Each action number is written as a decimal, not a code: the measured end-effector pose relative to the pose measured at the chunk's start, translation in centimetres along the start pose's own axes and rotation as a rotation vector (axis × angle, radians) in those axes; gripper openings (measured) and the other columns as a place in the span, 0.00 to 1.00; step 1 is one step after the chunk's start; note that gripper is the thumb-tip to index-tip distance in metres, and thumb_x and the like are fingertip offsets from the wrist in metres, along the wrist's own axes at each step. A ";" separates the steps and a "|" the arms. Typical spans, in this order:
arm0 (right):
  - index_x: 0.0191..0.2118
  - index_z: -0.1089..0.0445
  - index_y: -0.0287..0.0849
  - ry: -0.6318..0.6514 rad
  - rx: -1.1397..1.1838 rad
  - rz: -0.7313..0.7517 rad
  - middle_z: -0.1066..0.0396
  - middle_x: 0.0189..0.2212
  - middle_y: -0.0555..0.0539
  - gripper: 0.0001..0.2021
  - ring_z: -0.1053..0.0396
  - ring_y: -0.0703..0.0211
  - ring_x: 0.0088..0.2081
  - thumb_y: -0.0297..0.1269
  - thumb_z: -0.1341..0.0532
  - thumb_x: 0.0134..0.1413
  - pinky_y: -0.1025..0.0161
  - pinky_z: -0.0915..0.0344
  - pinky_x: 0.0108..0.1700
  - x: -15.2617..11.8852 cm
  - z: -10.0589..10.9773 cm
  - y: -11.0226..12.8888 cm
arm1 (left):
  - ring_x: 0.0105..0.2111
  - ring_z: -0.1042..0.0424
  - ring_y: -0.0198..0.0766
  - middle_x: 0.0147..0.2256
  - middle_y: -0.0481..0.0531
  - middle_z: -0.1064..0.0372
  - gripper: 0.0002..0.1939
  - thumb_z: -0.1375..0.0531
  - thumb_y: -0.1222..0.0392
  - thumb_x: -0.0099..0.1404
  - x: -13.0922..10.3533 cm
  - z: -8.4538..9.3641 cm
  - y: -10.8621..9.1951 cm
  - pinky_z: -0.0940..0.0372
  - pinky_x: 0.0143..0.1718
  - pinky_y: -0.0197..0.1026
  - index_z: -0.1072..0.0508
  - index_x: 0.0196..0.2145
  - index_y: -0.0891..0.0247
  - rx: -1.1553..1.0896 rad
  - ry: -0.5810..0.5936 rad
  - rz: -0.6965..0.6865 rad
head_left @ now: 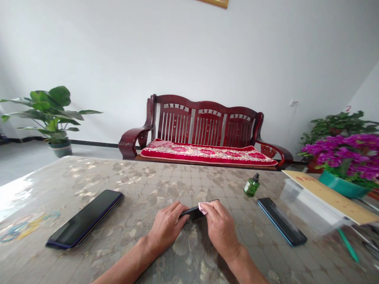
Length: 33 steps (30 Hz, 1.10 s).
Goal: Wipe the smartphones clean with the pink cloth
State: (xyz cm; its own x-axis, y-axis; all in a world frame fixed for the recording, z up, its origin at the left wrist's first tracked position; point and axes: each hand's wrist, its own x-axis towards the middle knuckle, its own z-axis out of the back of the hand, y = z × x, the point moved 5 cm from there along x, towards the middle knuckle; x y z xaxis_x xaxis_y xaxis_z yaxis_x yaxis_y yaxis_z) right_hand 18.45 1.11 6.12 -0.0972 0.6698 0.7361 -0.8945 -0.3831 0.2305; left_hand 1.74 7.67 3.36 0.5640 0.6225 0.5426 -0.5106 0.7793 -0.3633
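Note:
A dark smartphone (195,213) is held tilted just above the table, between my two hands. My left hand (168,223) grips its left end, thumb on the near side and fingers behind. My right hand (220,227) pinches a small pale pink cloth (203,207) against the phone's upper edge near its right end. The fingers of my right hand hide part of that end. To the right stands a green bottle (252,186) with a black top, and a second phone (282,221) with a blue edge lies nearby.
Stacked dark devices (87,221) and coloured rubber bands (25,228) lie on the left of the patterned tabletop (142,181). On the right are a clear plastic box (310,209), a yellow board (331,195), a green pen-like stick (348,245) and purple flowers (349,156). A wooden bench (207,122) stands beyond.

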 end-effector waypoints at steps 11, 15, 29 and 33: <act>0.44 0.28 0.44 -0.022 -0.064 -0.057 0.30 0.33 0.47 0.12 0.31 0.60 0.36 0.28 0.48 0.65 0.65 0.35 0.40 0.2 0.5 -1.3 | 0.31 0.27 0.38 0.33 0.48 0.30 0.06 0.45 0.61 0.70 0.0 0.0 0.1 0.36 0.33 0.37 0.28 0.39 0.59 0.000 0.002 0.029; 0.47 0.28 0.45 0.047 0.048 0.024 0.29 0.36 0.47 0.14 0.30 0.61 0.38 0.27 0.49 0.66 0.65 0.34 0.42 0.3 -0.4 1.6 | 0.33 0.26 0.39 0.34 0.48 0.29 0.06 0.45 0.61 0.69 -0.1 -0.2 0.1 0.35 0.35 0.38 0.28 0.40 0.58 -0.021 0.018 0.026; 0.45 0.28 0.44 0.005 0.004 -0.013 0.29 0.33 0.47 0.13 0.30 0.61 0.34 0.27 0.48 0.65 0.66 0.34 0.39 0.4 -0.1 1.0 | 0.32 0.27 0.38 0.33 0.47 0.30 0.05 0.44 0.62 0.68 0.0 -0.1 0.0 0.36 0.33 0.36 0.28 0.40 0.58 -0.023 -0.022 0.008; 0.47 0.28 0.45 0.030 0.044 0.021 0.29 0.35 0.47 0.14 0.30 0.61 0.37 0.27 0.49 0.66 0.65 0.34 0.41 0.4 -0.5 2.1 | 0.33 0.27 0.38 0.34 0.48 0.30 0.05 0.44 0.61 0.69 -0.1 -0.2 0.1 0.36 0.34 0.37 0.28 0.40 0.58 -0.026 -0.004 0.009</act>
State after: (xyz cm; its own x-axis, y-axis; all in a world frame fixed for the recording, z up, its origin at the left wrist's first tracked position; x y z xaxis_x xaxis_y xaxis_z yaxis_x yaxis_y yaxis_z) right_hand 16.35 0.93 6.55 -0.1296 0.6798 0.7219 -0.8722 -0.4245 0.2431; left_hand 1.77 7.67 3.15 0.5568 0.6296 0.5419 -0.4985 0.7751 -0.3882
